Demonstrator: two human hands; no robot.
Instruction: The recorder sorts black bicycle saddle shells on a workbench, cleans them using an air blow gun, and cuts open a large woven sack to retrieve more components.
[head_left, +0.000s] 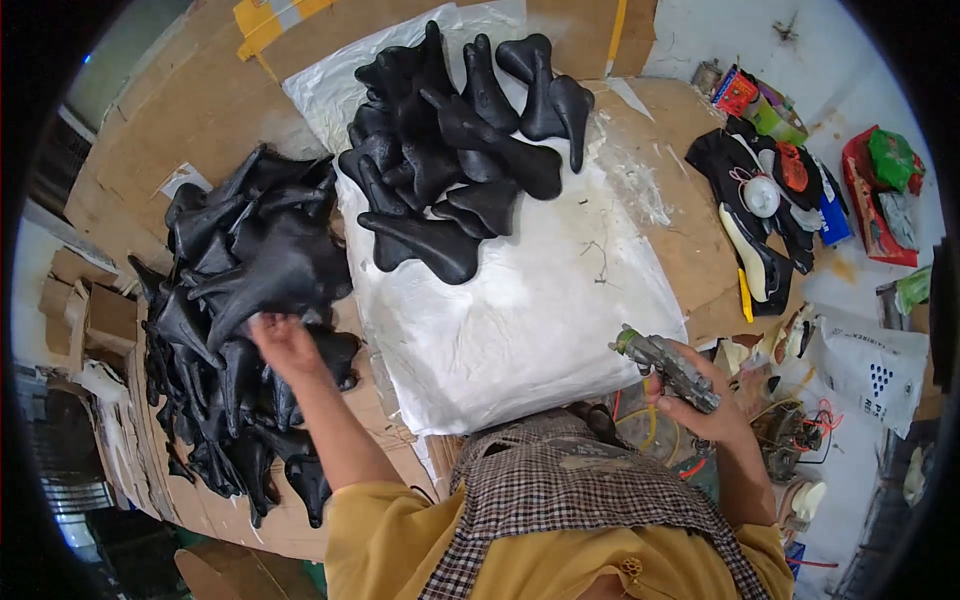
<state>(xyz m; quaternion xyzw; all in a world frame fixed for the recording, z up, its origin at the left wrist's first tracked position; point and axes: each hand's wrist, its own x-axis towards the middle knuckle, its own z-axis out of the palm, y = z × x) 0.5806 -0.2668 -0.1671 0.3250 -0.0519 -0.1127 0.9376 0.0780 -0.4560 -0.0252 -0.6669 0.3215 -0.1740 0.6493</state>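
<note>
While the person's checked apron [570, 480] and yellow sleeves fill the near edge, the right hand [700, 400] is curled tight around a grey, grimy metal spray gun [665, 365], its nozzle pointing toward the white sheet; the fingers wrap the handle fully. The left hand [285, 340] reaches out to the left edge of the table, fingers bent into a heap of black saddle covers [240, 300], gripping one of the limp, glossy pieces, though motion blur hides exactly how the fingertips close. That heap is made of thin, floppy, pear-shaped skins with long pointed noses, spilling over brown cardboard [170, 110] toward the left corner. In the middle lies a crinkled white plastic sheet [540, 310], padded and pillow-like, smeared with dried residue. On its far half rests a second pile of black saddle shells [450, 150], stiffer and smoother, each with a broad rounded rear and a narrow nose, stacked crosswise. Toward the right edge lie dark gloves [760, 200], a round white tape roll [762, 196], a yellow-handled tool [746, 296], and, near the far right corner, a red packet [875, 200] with green wrapping.
</note>
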